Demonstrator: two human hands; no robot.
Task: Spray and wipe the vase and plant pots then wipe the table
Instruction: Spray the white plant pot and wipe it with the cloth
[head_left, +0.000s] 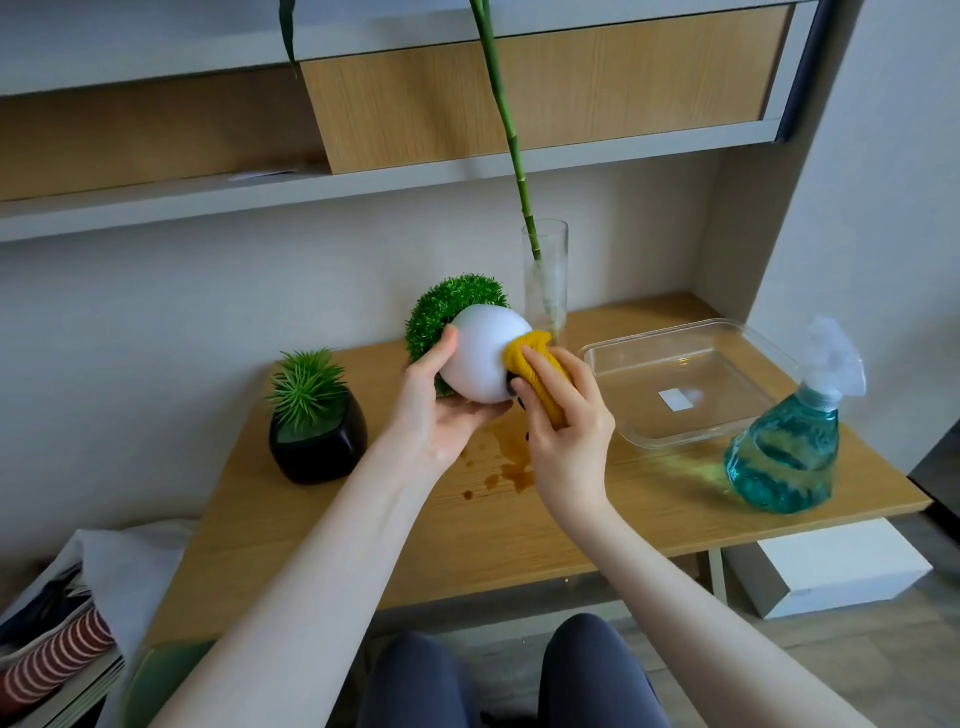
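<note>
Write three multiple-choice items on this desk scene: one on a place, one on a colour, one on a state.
1. Where does the spray bottle stand?
A. on the shelf
B. on the table's right end
C. inside the clear tray

2. What colour is the cloth?
A. yellow
B. blue
C. white

3. How is the white pot?
A. standing on the table
B. lying in the tray
C. held up, tilted

Key: 1 B, it stands beside the clear tray; 2 A, mustard yellow under the right hand; 3 C, the left hand cradles it above the table.

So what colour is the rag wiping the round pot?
Mustard yellow. The cloth shows in the head view, pressed against the white pot.
</note>
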